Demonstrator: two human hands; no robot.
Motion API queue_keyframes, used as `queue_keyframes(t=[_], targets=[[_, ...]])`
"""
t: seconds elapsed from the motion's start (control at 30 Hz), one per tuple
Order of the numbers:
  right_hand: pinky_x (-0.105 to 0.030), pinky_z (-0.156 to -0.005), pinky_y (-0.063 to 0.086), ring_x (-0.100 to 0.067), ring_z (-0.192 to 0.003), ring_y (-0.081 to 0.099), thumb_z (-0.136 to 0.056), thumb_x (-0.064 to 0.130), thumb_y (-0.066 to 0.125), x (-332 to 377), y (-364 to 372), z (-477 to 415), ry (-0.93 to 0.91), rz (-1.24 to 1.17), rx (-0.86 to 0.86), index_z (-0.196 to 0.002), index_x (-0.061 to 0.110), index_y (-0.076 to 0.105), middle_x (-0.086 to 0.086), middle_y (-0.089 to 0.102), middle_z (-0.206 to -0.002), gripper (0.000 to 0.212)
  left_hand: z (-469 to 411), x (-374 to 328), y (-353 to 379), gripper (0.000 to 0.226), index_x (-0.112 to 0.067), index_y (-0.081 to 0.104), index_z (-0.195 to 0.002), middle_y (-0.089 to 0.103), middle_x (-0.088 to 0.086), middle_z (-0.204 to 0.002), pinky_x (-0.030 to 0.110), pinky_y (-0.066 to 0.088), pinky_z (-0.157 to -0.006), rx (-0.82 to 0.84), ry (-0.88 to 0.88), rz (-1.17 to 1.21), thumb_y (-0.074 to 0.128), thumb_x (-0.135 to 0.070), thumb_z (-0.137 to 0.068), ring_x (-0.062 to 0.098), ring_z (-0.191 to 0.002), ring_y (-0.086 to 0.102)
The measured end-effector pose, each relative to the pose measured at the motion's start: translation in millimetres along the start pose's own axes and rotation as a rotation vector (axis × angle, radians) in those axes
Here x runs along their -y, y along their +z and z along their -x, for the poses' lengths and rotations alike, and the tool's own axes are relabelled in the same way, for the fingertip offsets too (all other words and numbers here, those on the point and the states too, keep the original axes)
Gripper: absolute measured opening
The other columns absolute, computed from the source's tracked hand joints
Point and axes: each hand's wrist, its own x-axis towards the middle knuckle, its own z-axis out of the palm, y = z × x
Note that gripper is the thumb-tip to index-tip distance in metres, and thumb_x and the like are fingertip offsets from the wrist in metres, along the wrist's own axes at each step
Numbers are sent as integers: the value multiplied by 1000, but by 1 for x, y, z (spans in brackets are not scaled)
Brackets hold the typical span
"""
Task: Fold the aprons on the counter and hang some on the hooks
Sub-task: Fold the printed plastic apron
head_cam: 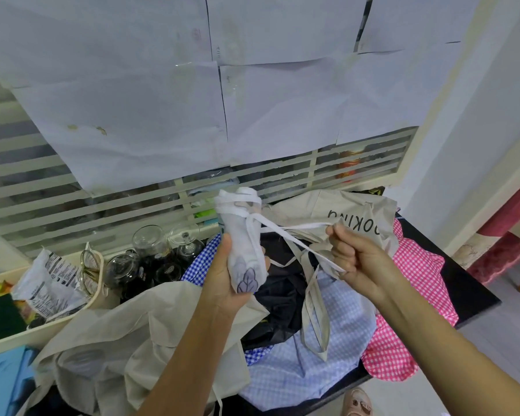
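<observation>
Rolled white apron (243, 235) upright at frame centre, gripped in left hand (225, 277), its strap (294, 226) pinched taut by right hand (353, 256), above aprons heaped on the tabletop (475, 283).

Background: white paper sheets (162, 85) cover the upper part of a window whose lower part shows cream horizontal slats (57, 187). To the right, a cream frame (421, 151) meets a white wall (499, 100). Dark tabletop (466, 280) below the window; pale grey floor (505, 340) beside it; red cloth (517, 211) at far right. Light soft and even
</observation>
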Motion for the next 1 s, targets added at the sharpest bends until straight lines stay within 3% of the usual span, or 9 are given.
queue_keyframes(t=[0.1,0.2,0.3,0.43,0.6,0.8,0.83,0.9,1.0], targets=[[-13,-30,19,-1,-35,22,-84,24,67,10,21,17,-41,120,125,-107,11,72,4,29,-49,27,-2,1,4,63,-5,75,-81,70,8,-73,27,57,-57,16,-16,35,98,-30,-28,16,-61,68],[-17,-32,17,-9,-37,19,-98,14,38,19,42,28,53,427,342,-134,20,54,-9,47,-53,40,-3,2,12,49,-4,65,-105,74,10,-91,29,57,-71,-7,-72,-74,70,-32,-66,17,-77,72],[-17,-35,24,-11,-37,22,-103,24,38,26,59,34,180,962,414,-127,33,53,-15,46,-59,30,-4,3,14,53,-3,57,-122,69,17,-112,31,57,-80,23,-81,-341,63,-27,-74,23,-99,69],[-19,-38,26,-12,-41,25,-104,29,37,33,66,31,415,1385,463,-122,28,48,-4,43,-54,22,-5,0,5,39,-20,62,-108,73,-2,-103,27,54,-81,43,91,-998,77,-13,-74,15,-95,68],[-15,-36,31,-7,-36,21,-101,37,36,44,62,22,733,1205,564,-130,24,47,-4,42,-57,34,0,0,7,46,-17,60,-104,66,-13,-90,20,47,-75,363,19,-1443,79,-28,-63,0,-82,59],[-17,-35,39,-8,-33,33,-98,39,38,37,53,11,610,1050,496,-130,17,48,-10,45,-56,40,1,9,19,25,-48,60,-100,65,-2,-83,14,44,-72,398,109,-1617,72,-34,-83,-4,-79,57],[-18,-38,42,-10,-34,38,-97,40,40,34,54,9,560,1078,481,-126,12,49,-13,48,-57,42,2,13,22,11,-42,62,-92,65,-8,-77,13,44,-68,354,143,-1618,69,-34,-86,-8,-74,57],[-20,-44,46,-13,-38,45,-97,37,44,35,56,4,444,1184,482,-117,5,55,-12,53,-57,39,0,20,22,22,-31,54,-69,56,-14,-59,13,37,-57,291,180,-1631,64,-31,-88,-9,-59,51],[-17,-43,41,-7,-36,38,-90,25,57,52,53,-5,354,1173,391,-100,0,67,-1,47,-48,28,0,27,20,36,-12,59,-75,60,-1,-66,28,38,-60,326,166,-1656,58,-47,-77,5,-60,50]])
